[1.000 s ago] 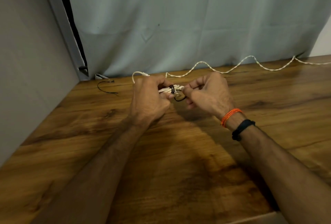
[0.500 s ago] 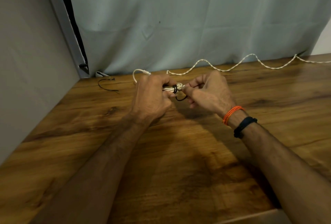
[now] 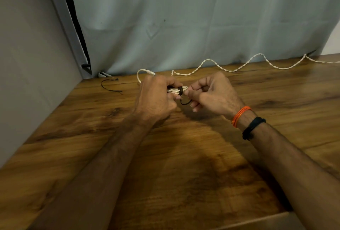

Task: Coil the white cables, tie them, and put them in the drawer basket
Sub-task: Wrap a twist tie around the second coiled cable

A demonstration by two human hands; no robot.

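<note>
The left hand [image 3: 156, 99] grips the coiled white cable [image 3: 174, 90] above the bench [image 3: 184, 165]; the right hand [image 3: 211, 93] pinches the black tie [image 3: 181, 90]. The bundle appears light, limp and springy: hold it at the tie.

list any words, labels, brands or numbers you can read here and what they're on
None can be read: no print shows on the coiled white cable, the black tie around it, the loose white cable, the spare black tie, the wristbands, the curtain or the table.
</note>
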